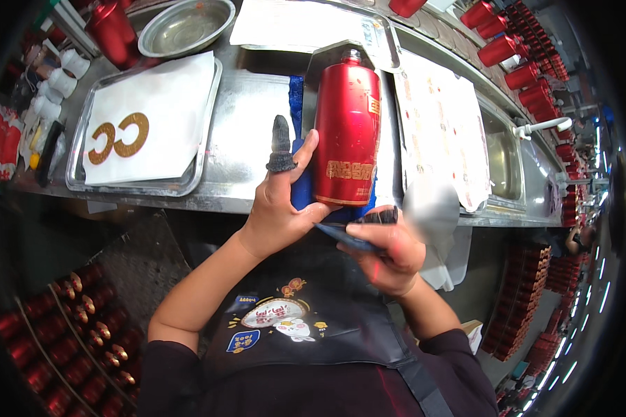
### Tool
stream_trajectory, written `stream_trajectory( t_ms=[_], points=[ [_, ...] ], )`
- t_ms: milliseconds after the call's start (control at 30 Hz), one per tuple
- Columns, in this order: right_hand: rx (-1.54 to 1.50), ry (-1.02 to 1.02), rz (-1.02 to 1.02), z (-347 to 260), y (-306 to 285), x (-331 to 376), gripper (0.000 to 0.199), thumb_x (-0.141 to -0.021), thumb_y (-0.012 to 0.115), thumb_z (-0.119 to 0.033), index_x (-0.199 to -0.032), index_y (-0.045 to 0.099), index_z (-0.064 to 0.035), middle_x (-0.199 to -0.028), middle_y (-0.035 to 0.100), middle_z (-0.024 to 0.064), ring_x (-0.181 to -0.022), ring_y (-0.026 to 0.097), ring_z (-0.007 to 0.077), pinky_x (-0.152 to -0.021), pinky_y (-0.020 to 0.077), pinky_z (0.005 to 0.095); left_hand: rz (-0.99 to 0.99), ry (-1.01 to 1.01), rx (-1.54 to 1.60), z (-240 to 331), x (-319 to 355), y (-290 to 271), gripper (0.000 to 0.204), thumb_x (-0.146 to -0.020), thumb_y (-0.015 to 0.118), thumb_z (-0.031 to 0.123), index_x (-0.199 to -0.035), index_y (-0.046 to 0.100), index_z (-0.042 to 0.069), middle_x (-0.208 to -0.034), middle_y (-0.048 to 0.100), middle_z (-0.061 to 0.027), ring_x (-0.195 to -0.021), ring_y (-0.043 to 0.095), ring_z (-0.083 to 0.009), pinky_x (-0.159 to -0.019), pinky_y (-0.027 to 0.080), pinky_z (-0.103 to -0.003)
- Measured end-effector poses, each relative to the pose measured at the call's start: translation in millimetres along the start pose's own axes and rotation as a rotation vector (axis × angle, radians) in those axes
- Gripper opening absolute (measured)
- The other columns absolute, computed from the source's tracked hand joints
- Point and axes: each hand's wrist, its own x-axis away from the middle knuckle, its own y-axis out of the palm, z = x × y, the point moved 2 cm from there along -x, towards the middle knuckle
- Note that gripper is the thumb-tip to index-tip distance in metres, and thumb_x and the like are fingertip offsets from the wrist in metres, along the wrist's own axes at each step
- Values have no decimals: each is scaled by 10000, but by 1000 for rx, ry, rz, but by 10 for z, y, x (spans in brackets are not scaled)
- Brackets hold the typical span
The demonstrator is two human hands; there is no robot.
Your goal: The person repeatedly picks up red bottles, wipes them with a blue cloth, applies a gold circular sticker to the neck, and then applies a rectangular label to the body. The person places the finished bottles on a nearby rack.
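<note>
Landmark: the tall red metallic bottle with gold lettering (347,132), held upright over the steel workbench (247,149).

Far left of the bottle, a steel tray lined with white paper bearing gold letter cut-outs (146,125) rests on the bench.

Immediately left of the bottle, the left hand (278,208) is clamped on its side through a blue cloth (300,187); the forefinger wears a grey knitted cot.

Below the bottle's base, the right hand (389,254) is closed on a thin dark flat tool (351,236).

Step in hand, as judged: working at the bottle's lower edge. The next move calls for a steady left-hand grip.

Right of the bottle lie printed label sheets (442,125).

Both hands (278,208) (389,250) raised, fingers curled
</note>
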Motion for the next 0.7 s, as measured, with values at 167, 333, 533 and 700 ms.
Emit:
stream_trajectory(
  t_ms=[167, 333, 533, 700],
  points=[
    [-95, 435, 219, 564, -316, -1054, 150, -858, 757, -105, -940, 664, -19, -820, 701, 85, -758, 662, 116, -677, 524, 257, 6, 64, -171, 150, -96, 81, 1072, -686, 875, 210, -1544, 266, 4, -1554, 380, -229, -1388, 427, -408, -1194, 172, -571],
    [250, -273, 340, 500, -290, -1059, 121, -812, 702, 9, -927, 671, -13, -830, 668, 89, -713, 640, 173, -617, 505, 296, -20, 114, -329, 208, -181, 218, 1103, -719, 883, 251, -1546, 212, -38, -1550, 333, -273, -1402, 394, -428, -1176, 179, -573],
    [-111, 219, 303, 479, -305, -1226, 125, -857, 723, -68, -949, 660, -10, -780, 667, 76, -683, 641, 158, -615, 507, 291, -120, -108, -128, 69, -93, 108, 1114, -739, 869, 350, -1546, 211, -46, -1568, 317, -249, -1461, 312, -400, -1201, 105, -595],
    [400, -493, 217, 463, -286, -1068, 207, -727, 769, -42, -891, 652, -87, -718, 541, 46, -666, 583, 184, -600, 496, 301, -193, 83, -481, -13, -145, 26, 1097, -751, 842, 390, -1549, 214, -27, -1553, 390, -214, -1488, 308, -359, -1188, -62, -616]
  ],
)
